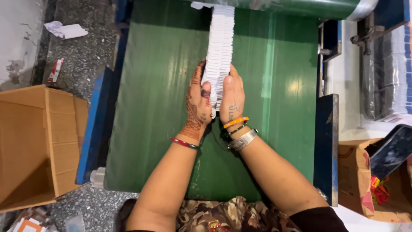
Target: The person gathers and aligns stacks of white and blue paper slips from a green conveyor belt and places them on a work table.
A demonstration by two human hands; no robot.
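A: What is the biggest thing here?
B: The green belt (154, 107). It fills the middle, with a blue frame (92, 129) along its left side. On the floor to the left stands an open cardboard box (34, 141).
A: And on the belt?
B: A long row of white cards (220, 47), packed standing on edge. It runs down the middle of the belt, from the top roller to the hands.
A: How do the hands hold it?
B: The left hand (196, 107) and the right hand (231, 96) press the near end of the row from both sides. The fingers of each hand lie close together, flat against the cards. The left thumb lies across the front of the row.
A: Anything small?
B: An orange bangle (235, 122) on the right wrist, and a red bangle (184, 143) on the left wrist.
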